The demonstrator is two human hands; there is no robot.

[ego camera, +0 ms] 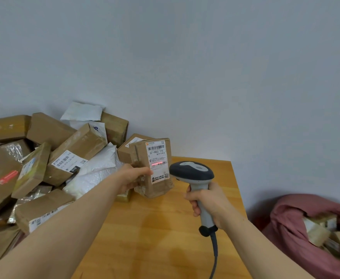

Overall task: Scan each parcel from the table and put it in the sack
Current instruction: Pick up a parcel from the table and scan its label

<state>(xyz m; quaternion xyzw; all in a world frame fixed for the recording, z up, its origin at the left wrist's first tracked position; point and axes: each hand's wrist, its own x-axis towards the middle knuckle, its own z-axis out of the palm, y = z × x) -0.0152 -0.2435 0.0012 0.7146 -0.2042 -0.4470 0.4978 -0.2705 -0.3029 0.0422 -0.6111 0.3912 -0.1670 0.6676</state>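
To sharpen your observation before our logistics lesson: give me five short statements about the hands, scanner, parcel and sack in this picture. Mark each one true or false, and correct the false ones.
1. The left hand holds a brown parcel upright, label towards the scanner. True.
2. The left hand holds the scanner. False: the right hand grips its handle.
3. A red scan line falls on the parcel's label. True.
4. The sack is empty. False: parcels show in its opening.
5. The scanner is cordless. False: a cable leaves the handle's base.
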